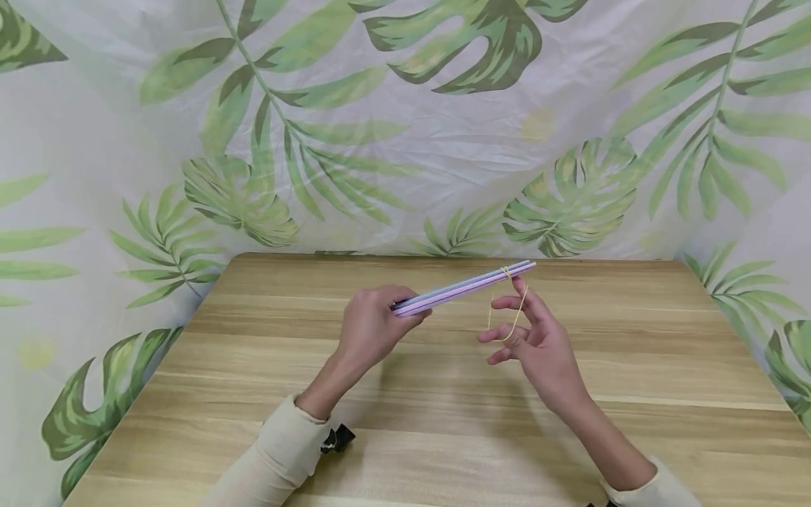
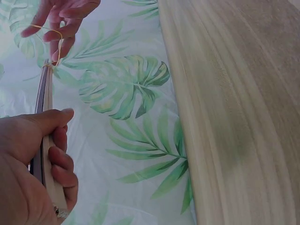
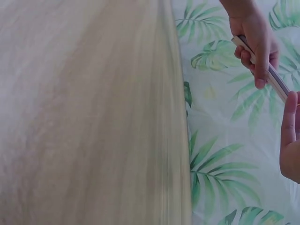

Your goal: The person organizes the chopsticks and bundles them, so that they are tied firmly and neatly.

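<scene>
One left hand (image 1: 372,320) gripping pastel sticks (image 1: 465,287), right hand (image 1: 550,345) splayed inside yellow rubber band (image 1: 522,308), wood-grain table (image 1: 456,443) below, leaf-print cloth (image 1: 456,169) behind

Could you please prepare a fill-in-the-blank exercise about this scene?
The bundle of sticks is gripped by the ____ hand.
A rubber band coloured ____ loops around one end of the bundle.
The right hand has this band stretched across its ____.
The backdrop behind the table shows green ____.

Missing words: left; yellow; fingers; leaves.
</scene>
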A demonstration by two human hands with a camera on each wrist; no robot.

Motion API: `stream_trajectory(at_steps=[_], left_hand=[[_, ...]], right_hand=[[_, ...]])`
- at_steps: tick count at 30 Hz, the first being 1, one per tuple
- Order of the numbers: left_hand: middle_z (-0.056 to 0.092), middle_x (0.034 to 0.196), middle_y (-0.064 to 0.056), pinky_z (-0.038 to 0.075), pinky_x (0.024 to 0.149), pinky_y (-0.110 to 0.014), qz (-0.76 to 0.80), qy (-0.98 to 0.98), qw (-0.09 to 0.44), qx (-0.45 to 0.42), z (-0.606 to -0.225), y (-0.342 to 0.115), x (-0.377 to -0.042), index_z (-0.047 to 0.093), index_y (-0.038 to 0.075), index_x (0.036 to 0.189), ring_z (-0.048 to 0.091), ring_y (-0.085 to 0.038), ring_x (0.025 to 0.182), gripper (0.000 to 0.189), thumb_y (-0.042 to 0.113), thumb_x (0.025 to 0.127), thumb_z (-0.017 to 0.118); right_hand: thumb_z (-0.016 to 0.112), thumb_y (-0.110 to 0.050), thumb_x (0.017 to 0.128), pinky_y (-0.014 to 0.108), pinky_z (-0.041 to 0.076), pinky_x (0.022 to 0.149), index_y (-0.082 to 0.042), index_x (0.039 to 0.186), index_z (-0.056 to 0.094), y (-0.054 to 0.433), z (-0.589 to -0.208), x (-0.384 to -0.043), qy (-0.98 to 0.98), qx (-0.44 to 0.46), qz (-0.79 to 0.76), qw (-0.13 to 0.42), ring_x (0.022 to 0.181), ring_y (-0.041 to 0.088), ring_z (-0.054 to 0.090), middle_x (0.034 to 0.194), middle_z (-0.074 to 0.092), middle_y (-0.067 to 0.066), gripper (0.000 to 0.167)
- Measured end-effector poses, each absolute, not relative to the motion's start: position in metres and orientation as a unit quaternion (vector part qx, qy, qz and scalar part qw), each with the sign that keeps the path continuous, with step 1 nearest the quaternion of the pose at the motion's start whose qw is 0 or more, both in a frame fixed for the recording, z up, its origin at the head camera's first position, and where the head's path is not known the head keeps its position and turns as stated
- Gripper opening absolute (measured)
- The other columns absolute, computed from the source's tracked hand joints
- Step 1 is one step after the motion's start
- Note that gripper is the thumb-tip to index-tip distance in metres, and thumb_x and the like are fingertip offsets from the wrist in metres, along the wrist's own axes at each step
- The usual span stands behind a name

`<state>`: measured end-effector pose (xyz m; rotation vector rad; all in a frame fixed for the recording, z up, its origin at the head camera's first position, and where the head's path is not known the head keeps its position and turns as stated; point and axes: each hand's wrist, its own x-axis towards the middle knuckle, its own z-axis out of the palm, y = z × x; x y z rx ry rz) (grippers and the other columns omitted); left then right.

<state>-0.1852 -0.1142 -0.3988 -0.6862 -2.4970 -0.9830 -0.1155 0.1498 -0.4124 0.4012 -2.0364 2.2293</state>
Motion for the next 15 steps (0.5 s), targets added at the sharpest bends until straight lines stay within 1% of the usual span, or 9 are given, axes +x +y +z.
stream_trajectory(at_steps=[2, 3, 6, 8, 9, 11, 13, 15], left_hand=[[0.075, 0.079, 0.004, 0.044, 0.057, -0.026, -0.333, -0.881, 0.211, -0.260, -0.399, -0.114, -0.185, 0.083, 0.017, 0.088, 0.056, -0.007, 0.062, 0.007, 0.018, 0.085, 0.089], [0.076, 0.080, 0.004, 0.046, 0.058, -0.027, -0.328, -0.878, 0.221, -0.269, -0.398, -0.114, -0.185, 0.083, 0.017, 0.089, 0.058, -0.008, 0.063, 0.007, 0.017, 0.084, 0.089], [0.077, 0.081, 0.003, 0.049, 0.060, -0.028, -0.319, -0.871, 0.233, -0.292, -0.397, -0.115, -0.184, 0.083, 0.016, 0.089, 0.061, -0.008, 0.065, 0.007, 0.014, 0.084, 0.087], [0.076, 0.081, 0.003, 0.049, 0.060, -0.027, -0.319, -0.866, 0.235, -0.305, -0.397, -0.115, -0.184, 0.083, 0.015, 0.089, 0.060, -0.007, 0.065, 0.007, 0.012, 0.084, 0.087], [0.076, 0.080, 0.003, 0.049, 0.059, -0.027, -0.321, -0.863, 0.237, -0.310, -0.396, -0.115, -0.184, 0.083, 0.015, 0.089, 0.060, -0.007, 0.064, 0.007, 0.012, 0.084, 0.086], [0.076, 0.079, 0.002, 0.049, 0.058, -0.027, -0.326, -0.856, 0.241, -0.320, -0.396, -0.115, -0.185, 0.083, 0.014, 0.088, 0.059, -0.007, 0.063, 0.007, 0.010, 0.083, 0.086], [0.076, 0.079, 0.001, 0.050, 0.058, -0.028, -0.332, -0.849, 0.249, -0.329, -0.396, -0.115, -0.186, 0.082, 0.013, 0.087, 0.060, -0.007, 0.063, 0.007, 0.009, 0.083, 0.085], [0.077, 0.079, 0.001, 0.052, 0.058, -0.029, -0.333, -0.842, 0.257, -0.337, -0.396, -0.115, -0.186, 0.083, 0.013, 0.087, 0.062, -0.008, 0.063, 0.008, 0.007, 0.082, 0.085]], right_hand=[[0.053, 0.006, 0.107, 0.033, 0.065, 0.069, -0.009, 0.165, 0.034, 0.152, -0.410, -0.117, -0.647, 0.108, 0.754, 0.039, 0.092, 0.011, 0.078, 0.129, 0.059, -0.001, 0.063], [0.053, 0.003, 0.109, 0.031, 0.064, 0.068, -0.007, 0.160, 0.040, 0.153, -0.409, -0.117, -0.634, 0.100, 0.766, 0.039, 0.090, 0.011, 0.078, 0.126, 0.061, -0.002, 0.054], [0.055, -0.010, 0.111, 0.026, 0.062, 0.064, -0.010, 0.143, 0.054, 0.156, -0.407, -0.118, -0.592, 0.095, 0.799, 0.042, 0.084, 0.010, 0.075, 0.119, 0.063, -0.005, 0.032], [0.053, -0.013, 0.112, 0.024, 0.060, 0.063, -0.014, 0.139, 0.060, 0.158, -0.406, -0.119, -0.564, 0.100, 0.819, 0.039, 0.082, 0.008, 0.072, 0.118, 0.063, -0.005, 0.027], [0.051, -0.010, 0.113, 0.023, 0.059, 0.063, -0.017, 0.138, 0.061, 0.159, -0.405, -0.119, -0.550, 0.106, 0.828, 0.036, 0.081, 0.007, 0.072, 0.118, 0.062, -0.005, 0.028], [0.050, -0.014, 0.114, 0.021, 0.057, 0.063, -0.020, 0.140, 0.064, 0.162, -0.405, -0.119, -0.520, 0.115, 0.846, 0.026, 0.081, 0.006, 0.070, 0.118, 0.061, -0.005, 0.030], [0.050, -0.019, 0.114, 0.019, 0.056, 0.064, -0.020, 0.142, 0.065, 0.165, -0.403, -0.119, -0.488, 0.127, 0.863, 0.013, 0.080, 0.004, 0.069, 0.118, 0.062, -0.005, 0.032], [0.052, -0.024, 0.114, 0.018, 0.056, 0.065, -0.016, 0.143, 0.066, 0.168, -0.402, -0.119, -0.455, 0.138, 0.880, 0.001, 0.080, 0.003, 0.069, 0.117, 0.064, -0.006, 0.033]])
